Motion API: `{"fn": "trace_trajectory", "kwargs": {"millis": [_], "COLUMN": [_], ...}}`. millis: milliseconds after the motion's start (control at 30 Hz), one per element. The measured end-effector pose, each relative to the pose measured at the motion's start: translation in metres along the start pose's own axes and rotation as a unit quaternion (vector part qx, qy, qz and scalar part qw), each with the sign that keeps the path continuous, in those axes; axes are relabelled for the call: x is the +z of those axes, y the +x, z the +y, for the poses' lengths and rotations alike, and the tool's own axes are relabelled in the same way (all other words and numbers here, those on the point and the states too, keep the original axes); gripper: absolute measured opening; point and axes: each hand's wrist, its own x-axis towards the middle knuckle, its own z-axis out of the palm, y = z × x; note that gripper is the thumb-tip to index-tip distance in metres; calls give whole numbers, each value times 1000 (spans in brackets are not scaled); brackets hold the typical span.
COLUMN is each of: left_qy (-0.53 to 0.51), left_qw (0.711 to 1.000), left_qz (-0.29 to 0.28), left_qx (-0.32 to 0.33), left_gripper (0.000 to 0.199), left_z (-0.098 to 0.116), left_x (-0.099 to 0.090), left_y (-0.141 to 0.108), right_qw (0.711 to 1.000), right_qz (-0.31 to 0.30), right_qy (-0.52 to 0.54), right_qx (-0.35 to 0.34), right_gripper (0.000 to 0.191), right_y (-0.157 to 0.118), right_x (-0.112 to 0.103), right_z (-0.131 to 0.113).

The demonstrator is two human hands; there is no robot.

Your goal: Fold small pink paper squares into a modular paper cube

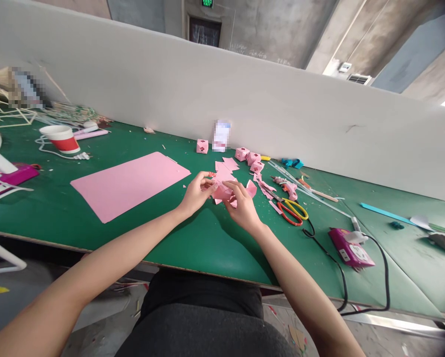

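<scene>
Between my two hands is a folded piece of pink paper (pixel 223 192), pinched at both sides above the green table. My left hand (pixel 198 192) grips its left edge with closed fingertips. On the other side, my right hand (pixel 242 202) has its thumb and fingers around the right edge. Loose pink paper pieces (pixel 229 164) lie just behind and under the hands. Small pink paper boxes with dark red diamond shapes (pixel 242 154) stand farther back, and another such box (pixel 202 146) sits left of the upright phone. Fingers partly hide the held paper.
A large pink sheet (pixel 129 186) lies to the left. Scissors (pixel 292 210), a pink glue gun (pixel 287 187) and a purple power strip (pixel 351 248) with a black cord are on the right. A paper cup (pixel 61 139) stands far left; a white partition (pixel 222 89) borders the table's back.
</scene>
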Motion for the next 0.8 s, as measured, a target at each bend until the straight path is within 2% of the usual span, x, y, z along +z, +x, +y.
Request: {"fn": "trace_trajectory", "kwargs": {"millis": [133,233,500,667,800], "left_qy": [17,32,14,62,114], "left_qw": [1000,999,1000,997,990], "left_qz": [0,-5,-7,-9,-2], "left_qx": [13,16,20,47,88], "left_gripper": [41,39,51,43,36], "left_z": [1,2,7,10,10], "left_x": [0,1,2,2,3], "left_y": [0,-1,-5,-9,-10], "right_qw": [1000,1000,999,998,994], "right_qz": [-7,11,43,54,62], "right_qy": [-8,-11,6,11,73], "right_qx": [-5,-4,-25,0,49], "right_gripper": [45,36,28,33,31], "right_y": [0,0,1,1,2], "right_x": [-1,1,5,8,10], "right_z": [-4,-4,-2,-5,-4]}}
